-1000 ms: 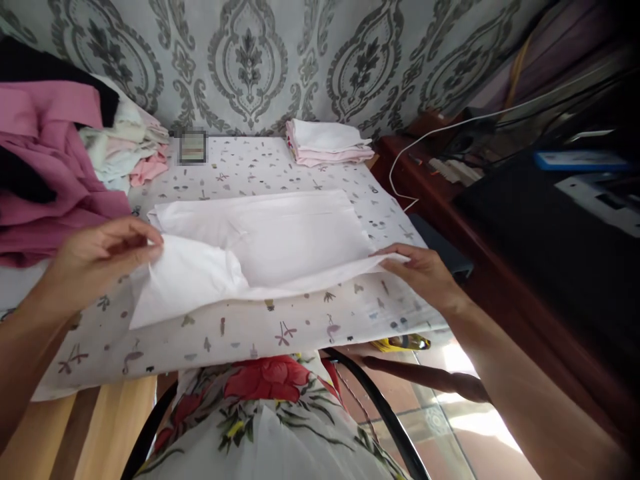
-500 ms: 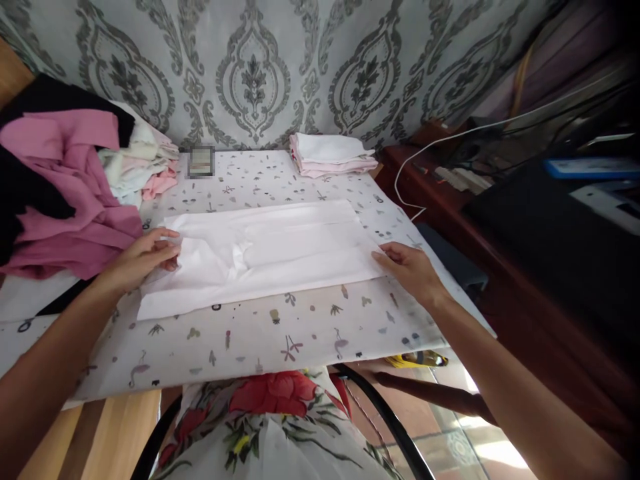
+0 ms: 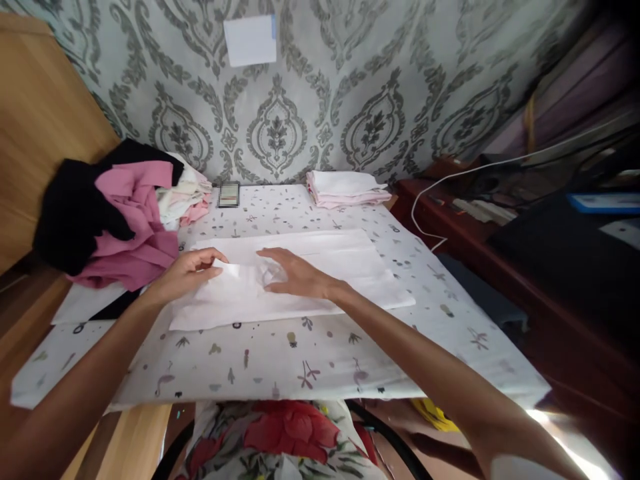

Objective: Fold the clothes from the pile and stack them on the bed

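White cloth [image 3: 345, 267] lies folded flat, crumpled near its left end. Left hand [image 3: 193, 270] and right hand [image 3: 295, 275] press there, fingers open, grasping nothing. Smoothing and further folds likely remain.

Cloth [image 3: 320, 267]: flat on the counter [image 3: 300, 360], mid-counter, lengthwise left to right.
Left hand [image 3: 187, 270]: on the cloth's left end.
Right hand [image 3: 295, 273]: on the cloth, just right of the left hand, with a rumpled patch between them.
Heap [image 3: 115, 213]: far left of the counter, left of the cloth.
Phone [image 3: 229, 195]: behind the cloth, by the wall, just right of the heap.
Stack [image 3: 345, 187]: far right corner, behind the cloth.
Desk [image 3: 500, 267]: right of the counter, with a cable [image 3: 425, 200] on it.
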Available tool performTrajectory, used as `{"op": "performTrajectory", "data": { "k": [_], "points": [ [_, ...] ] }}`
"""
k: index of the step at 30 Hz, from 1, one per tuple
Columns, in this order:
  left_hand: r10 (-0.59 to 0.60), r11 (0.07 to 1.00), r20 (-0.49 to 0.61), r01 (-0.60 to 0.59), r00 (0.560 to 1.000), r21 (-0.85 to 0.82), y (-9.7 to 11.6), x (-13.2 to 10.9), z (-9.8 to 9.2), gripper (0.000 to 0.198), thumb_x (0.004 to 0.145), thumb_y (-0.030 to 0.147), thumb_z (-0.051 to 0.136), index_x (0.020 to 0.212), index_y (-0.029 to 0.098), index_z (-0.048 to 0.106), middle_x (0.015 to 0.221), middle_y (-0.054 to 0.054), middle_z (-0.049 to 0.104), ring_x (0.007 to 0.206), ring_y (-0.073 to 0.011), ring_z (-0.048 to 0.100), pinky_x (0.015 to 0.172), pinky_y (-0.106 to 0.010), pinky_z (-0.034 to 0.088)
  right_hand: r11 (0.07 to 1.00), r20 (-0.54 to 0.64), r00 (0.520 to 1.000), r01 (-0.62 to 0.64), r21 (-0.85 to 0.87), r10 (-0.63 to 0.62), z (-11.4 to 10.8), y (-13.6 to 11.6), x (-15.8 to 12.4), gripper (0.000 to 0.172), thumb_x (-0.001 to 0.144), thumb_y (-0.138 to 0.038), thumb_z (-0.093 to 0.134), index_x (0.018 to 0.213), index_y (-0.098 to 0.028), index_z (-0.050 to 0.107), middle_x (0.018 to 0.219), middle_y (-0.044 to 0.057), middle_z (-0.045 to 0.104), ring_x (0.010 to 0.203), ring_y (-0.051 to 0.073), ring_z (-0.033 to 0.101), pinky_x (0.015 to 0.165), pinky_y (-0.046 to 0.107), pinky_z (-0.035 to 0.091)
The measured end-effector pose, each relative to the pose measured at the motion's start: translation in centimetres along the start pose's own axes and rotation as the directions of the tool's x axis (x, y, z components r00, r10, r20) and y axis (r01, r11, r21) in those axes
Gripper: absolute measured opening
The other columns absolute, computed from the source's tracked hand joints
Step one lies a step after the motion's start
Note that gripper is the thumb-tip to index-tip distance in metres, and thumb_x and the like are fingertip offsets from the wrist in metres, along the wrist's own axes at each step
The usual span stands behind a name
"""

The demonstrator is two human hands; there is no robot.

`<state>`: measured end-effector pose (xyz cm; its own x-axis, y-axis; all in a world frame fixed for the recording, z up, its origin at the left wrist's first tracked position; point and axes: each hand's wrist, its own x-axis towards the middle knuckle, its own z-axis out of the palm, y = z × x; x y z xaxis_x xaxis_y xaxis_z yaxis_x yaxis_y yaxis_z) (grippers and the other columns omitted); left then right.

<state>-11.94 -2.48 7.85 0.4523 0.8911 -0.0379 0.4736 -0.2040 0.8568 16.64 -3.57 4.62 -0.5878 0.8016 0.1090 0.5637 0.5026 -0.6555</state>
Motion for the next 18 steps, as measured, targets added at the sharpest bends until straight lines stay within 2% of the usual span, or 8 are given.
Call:
{"op": "performTrajectory", "data": {
  "k": [2,5,8,11,14,16,18],
  "points": [
    [0.064,0.995,0.020,-0.066,0.998,0.069,0.5,-0.5,-0.3,0.031,0.081,0.046,0.064,0.095,0.018,0.067,0.066,0.004,0.055,0.060,-0.0121,0.051,0.055,-0.021,0.039,0.998,0.107,0.992,0.059,0.022,-0.061,0.8,-0.5,3.3,0.075,0.080,-0.045,0.075,0.146,-0.027,0.046,0.151,0.011,0.046,0.138,0.031,0.042,0.110,0.049,0.040],
    [0.115,0.990,-0.007,-0.114,0.993,0.079,0.5,-1.0,-0.8,0.031,0.083,0.046,0.062,0.093,0.017,0.068,0.069,0.001,0.057,0.062,-0.0131,0.051,0.056,-0.022,0.039,0.998,0.178,0.982,0.067,0.007,-0.068,1.4,-0.5,6.0,0.056,0.071,-0.042,0.081,0.120,-0.019,0.065,0.128,0.013,0.061,0.124,0.032,0.051,0.103,0.045,0.044],
    [0.111,0.994,-0.066,-0.109,0.992,0.031,0.0,-1.1,-1.2,0.032,0.083,0.047,0.063,0.093,0.017,0.068,0.071,0.000,0.059,0.063,-0.0136,0.052,0.056,-0.022,0.039,0.995,0.150,0.989,-0.004,0.095,-0.010,1.3,-0.1,6.1,0.028,0.070,-0.033,0.077,0.091,-0.018,0.067,0.102,0.007,0.064,0.097,0.024,0.059,0.083,0.034,0.049],
    [0.083,0.995,-0.111,-0.088,0.990,-0.041,-0.4,-0.5,-1.4,0.031,0.082,0.046,0.064,0.096,0.017,0.066,0.073,0.000,0.060,0.064,-0.0137,0.054,0.057,-0.022,0.040,0.962,0.084,0.994,-0.086,0.258,0.067,1.0,0.1,5.1,0.018,0.074,-0.031,0.069,0.075,-0.020,0.055,0.075,-0.002,0.054,0.069,0.015,0.052,0.062,0.026,0.041],
    [0.065,0.993,-0.104,-0.075,0.992,-0.096,-1.2,1.2,-1.2,0.030,0.080,0.042,0.065,0.097,0.017,0.064,0.077,0.000,0.063,0.068,-0.0145,0.058,0.059,-0.023,0.042,0.966,-0.028,0.995,-0.081,0.246,0.091,1.3,0.0,4.4,0.017,0.075,-0.028,0.065,0.072,-0.021,0.050,0.068,-0.005,0.050,0.065,0.013,0.048,0.060,0.025,0.036],
    [0.040,0.993,-0.070,-0.048,0.997,-0.107,-2.4,2.6,-0.9,0.031,0.078,0.041,0.065,0.097,0.017,0.064,0.076,-0.001,0.063,0.067,-0.0148,0.057,0.058,-0.023,0.040,0.985,-0.082,0.988,-0.118,0.127,0.129,1.9,-0.1,4.3,0.008,0.076,-0.024,0.062,0.077,-0.021,0.054,0.070,-0.004,0.054,0.066,0.014,0.050,0.062,0.026,0.036],
    [-0.005,0.995,-0.032,0.002,0.999,-0.104,-3.9,3.7,-0.6,0.031,0.075,0.040,0.067,0.095,0.017,0.063,0.072,0.000,0.061,0.064,-0.0148,0.056,0.056,-0.024,0.039,0.982,-0.113,0.976,-0.188,0.010,0.188,2.5,-0.1,4.3,0.012,0.078,-0.022,0.060,0.090,-0.023,0.060,0.073,-0.002,0.058,0.067,0.016,0.052,0.064,0.027,0.038]
  ]
}}
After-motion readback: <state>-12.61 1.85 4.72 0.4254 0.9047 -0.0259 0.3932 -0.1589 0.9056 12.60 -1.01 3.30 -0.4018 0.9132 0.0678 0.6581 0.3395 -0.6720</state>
